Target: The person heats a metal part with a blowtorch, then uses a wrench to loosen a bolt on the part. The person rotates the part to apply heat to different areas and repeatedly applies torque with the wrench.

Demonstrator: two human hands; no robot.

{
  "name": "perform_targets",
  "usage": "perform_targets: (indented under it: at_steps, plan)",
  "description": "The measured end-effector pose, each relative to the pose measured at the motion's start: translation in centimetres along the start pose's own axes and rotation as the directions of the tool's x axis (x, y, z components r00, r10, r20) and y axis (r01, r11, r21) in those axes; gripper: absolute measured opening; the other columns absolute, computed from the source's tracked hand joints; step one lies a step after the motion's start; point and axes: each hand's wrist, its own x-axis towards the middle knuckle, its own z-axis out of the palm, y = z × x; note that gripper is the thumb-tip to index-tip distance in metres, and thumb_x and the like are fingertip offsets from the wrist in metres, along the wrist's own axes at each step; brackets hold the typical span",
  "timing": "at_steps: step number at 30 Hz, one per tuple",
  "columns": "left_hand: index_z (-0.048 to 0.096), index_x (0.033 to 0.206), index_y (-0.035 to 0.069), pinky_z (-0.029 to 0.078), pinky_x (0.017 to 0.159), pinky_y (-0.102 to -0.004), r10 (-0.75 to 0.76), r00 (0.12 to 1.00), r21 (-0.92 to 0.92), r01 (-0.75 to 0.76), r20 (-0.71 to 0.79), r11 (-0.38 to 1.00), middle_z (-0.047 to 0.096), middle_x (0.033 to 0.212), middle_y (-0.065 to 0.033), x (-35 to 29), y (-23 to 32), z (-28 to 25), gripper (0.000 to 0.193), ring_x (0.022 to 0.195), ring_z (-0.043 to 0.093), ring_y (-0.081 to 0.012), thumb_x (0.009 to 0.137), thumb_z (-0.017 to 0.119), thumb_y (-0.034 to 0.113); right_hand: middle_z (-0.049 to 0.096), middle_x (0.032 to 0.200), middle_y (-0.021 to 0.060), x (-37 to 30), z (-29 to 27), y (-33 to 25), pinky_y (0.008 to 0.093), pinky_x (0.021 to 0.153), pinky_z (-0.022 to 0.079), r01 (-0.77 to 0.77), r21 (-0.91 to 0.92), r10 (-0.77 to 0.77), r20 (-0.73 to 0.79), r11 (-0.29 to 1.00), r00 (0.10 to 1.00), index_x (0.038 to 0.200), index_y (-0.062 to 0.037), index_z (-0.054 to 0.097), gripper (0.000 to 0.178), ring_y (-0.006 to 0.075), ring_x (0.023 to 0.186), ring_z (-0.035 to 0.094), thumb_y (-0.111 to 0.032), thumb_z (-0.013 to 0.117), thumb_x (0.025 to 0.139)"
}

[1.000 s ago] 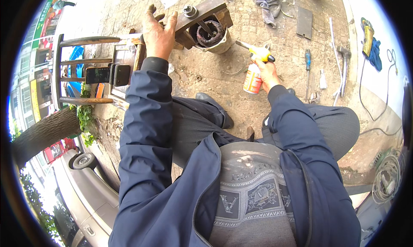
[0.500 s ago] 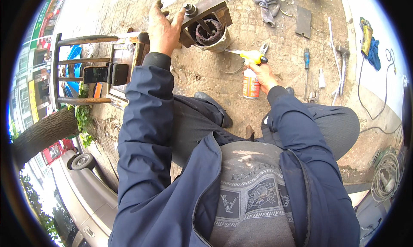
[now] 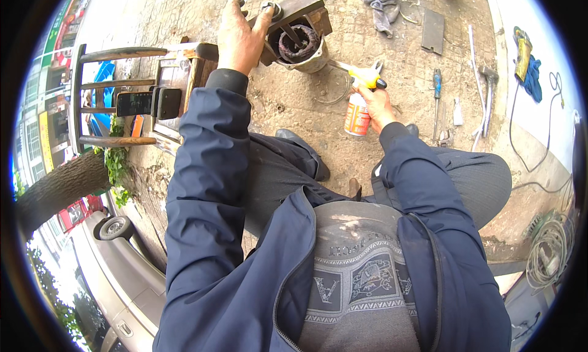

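Observation:
My right hand [image 3: 376,105] is wrapped round a gas torch [image 3: 357,116], with its yellow head above an orange-and-white canister. The torch's nozzle points left at a round metal housing [image 3: 313,62] holding a dark, charred ring-shaped winding [image 3: 299,44]. Across the top of the housing lies a heavy dark steel frame [image 3: 298,7], whose bar reaches into the ring. My left hand [image 3: 242,41] is at the frame's left end, fingers apart, its thumb against a round metal bolt head [image 3: 274,10]. I cannot make out a flame.
To the left stands a wooden chair [image 3: 122,55] with phones [image 3: 135,103] on it. Pliers [image 3: 378,66], a blue-handled screwdriver [image 3: 437,82], a hammer [image 3: 488,82], a flat dark plate [image 3: 432,32] and a grey rag [image 3: 380,7] lie on the ground ahead and right.
The torch has tilted and risen slightly, its nozzle still toward the housing. My left hand has shifted slightly right and now covers more of the bolt head.

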Motion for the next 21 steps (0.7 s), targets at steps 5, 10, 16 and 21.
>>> perform_targets:
  at_steps: [5,10,16,21]
  plan:
    - [0.047,0.152,-0.004,0.057,0.101,-0.0433,0.039,0.999,0.033,-0.038,-0.014,0.999,0.066,0.136,-0.0287,0.0,0.0,0.1,0.075,0.123,0.069,-0.0369,0.098,0.080,0.036,0.071,0.097,0.0039,-0.2,-0.1,-0.4,0.0379,0.073,0.057,-0.109,0.018,0.108,0.030,0.994,0.994,0.111,-0.0035,0.070,0.027,0.0166,0.081,0.069,-0.021,0.080,0.094]
    - [0.051,0.149,-0.004,0.056,0.100,-0.0439,0.064,0.998,0.071,-0.061,-0.030,0.996,0.068,0.132,-0.0281,-0.1,-0.1,0.3,0.073,0.120,0.070,-0.0381,0.097,0.079,0.039,0.072,0.098,0.0038,0.1,-0.3,-0.3,0.0359,0.077,0.056,-0.008,0.024,0.008,-0.014,1.000,1.000,0.112,-0.0036,0.071,0.026,0.0161,0.085,0.069,-0.021,0.080,0.094]
    - [0.057,0.143,-0.002,0.055,0.100,-0.0468,0.028,1.000,0.055,-0.029,0.010,0.998,0.072,0.123,-0.0274,-0.2,0.3,0.6,0.067,0.112,0.071,-0.0419,0.096,0.077,0.042,0.072,0.100,0.0041,0.2,-0.7,-0.1,0.0355,0.079,0.055,-0.061,-0.001,0.061,0.006,0.998,0.998,0.113,-0.0027,0.071,0.028,0.0158,0.087,0.068,-0.022,0.080,0.094]
    - [0.058,0.142,0.000,0.056,0.097,-0.0484,0.026,0.999,0.135,-0.032,0.044,0.990,0.072,0.121,-0.0282,-0.1,0.6,1.5,0.064,0.110,0.070,-0.0440,0.097,0.074,0.043,0.072,0.099,0.0043,0.3,-0.6,0.0,0.0358,0.079,0.055,0.026,0.030,-0.026,0.002,0.999,1.000,0.114,-0.0025,0.071,0.028,0.0161,0.086,0.068,-0.020,0.080,0.094]
